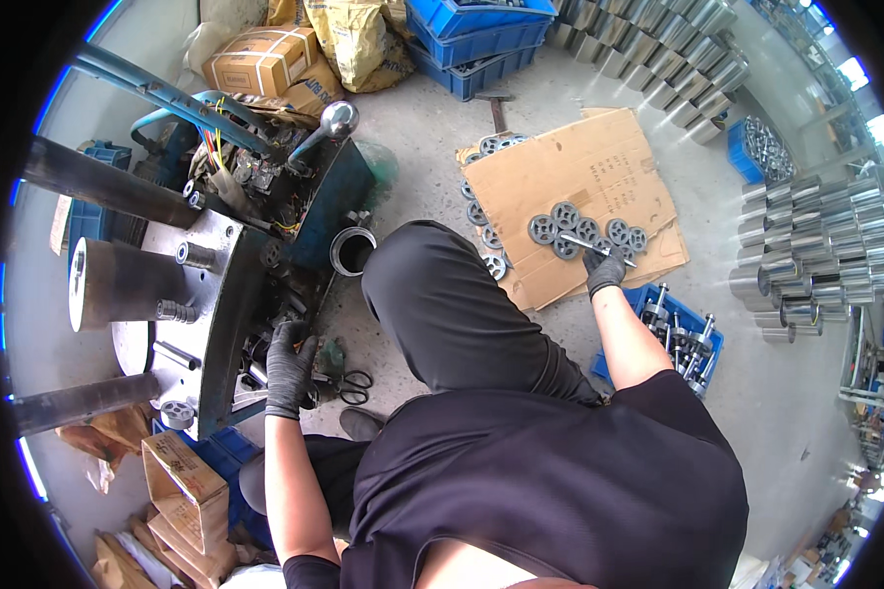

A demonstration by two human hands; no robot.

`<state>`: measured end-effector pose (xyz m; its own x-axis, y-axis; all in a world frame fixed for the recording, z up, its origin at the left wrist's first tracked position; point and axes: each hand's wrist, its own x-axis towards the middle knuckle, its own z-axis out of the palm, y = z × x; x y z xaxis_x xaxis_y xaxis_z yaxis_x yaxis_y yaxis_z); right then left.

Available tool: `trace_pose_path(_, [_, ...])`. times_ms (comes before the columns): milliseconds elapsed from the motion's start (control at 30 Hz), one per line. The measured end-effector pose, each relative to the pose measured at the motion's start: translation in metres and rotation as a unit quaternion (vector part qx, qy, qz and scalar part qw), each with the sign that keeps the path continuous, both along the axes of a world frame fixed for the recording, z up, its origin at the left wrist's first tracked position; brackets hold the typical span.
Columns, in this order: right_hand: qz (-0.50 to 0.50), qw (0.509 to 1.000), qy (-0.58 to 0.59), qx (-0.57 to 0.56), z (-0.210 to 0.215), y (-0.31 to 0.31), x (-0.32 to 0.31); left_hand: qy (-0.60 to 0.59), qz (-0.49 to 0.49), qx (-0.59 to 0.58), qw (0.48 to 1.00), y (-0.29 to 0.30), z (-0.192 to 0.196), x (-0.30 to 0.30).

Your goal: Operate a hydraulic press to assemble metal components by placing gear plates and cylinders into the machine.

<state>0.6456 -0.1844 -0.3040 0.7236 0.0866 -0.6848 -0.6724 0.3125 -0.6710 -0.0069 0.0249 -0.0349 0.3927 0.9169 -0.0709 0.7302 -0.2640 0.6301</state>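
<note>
In the right hand (pixel 606 269), covered by a dark grey glove, a slender metal rod (pixel 580 242) is grasped; it is held aslant over a flattened cardboard sheet (pixel 550 187) on the floor (pixel 417 147). Beneath and beside the rod, a cluster of grey spoked wheels (pixel 565 214) is laid out on the cardboard, and more wheels are partly covered by its left edge. The left hand (pixel 289 371), gloved likewise, is placed at the near edge of a heavy machine (pixel 216 285); its fingers are partly bent, and whether anything is gripped there cannot be told (the palm side is hidden). Just beside it, black-handled scissors (pixel 356 387) are seen. By the right forearm, a blue crate (pixel 714 346) is filled with metal shafts (pixel 692 346). Farther right, shiny metal cylinders (pixel 805 257) are stacked, and beyond the cardboard a hammer (pixel 498 115) is left on the floor.
</note>
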Motion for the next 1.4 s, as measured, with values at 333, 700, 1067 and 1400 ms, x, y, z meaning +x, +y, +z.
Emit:
trace_pose_path(333, [0.010, 1.000, -0.019, 0.014, 0.041, 0.060, -0.039, 0.011, -0.005, -0.032, 0.999, -0.003, -0.002, 0.007])
trace_pose_path(700, [0.364, 0.789, -0.458, -0.189, 0.042, 0.068, -0.083, 0.068, -0.050, -0.034, 0.996, 0.001, -0.005, 0.005])
trace_pose_path(1067, [0.394, 0.772, -0.435, -0.242, 0.004, 0.035, -0.067, 0.102, -0.099, -0.018, 0.990, -0.001, -0.004, 0.014])
trace_pose_path(1400, [0.490, 0.665, -0.416, -0.381, -0.008, -0.025, -0.117, 0.092, -0.085, -0.094, 0.988, 0.000, -0.031, 0.003])
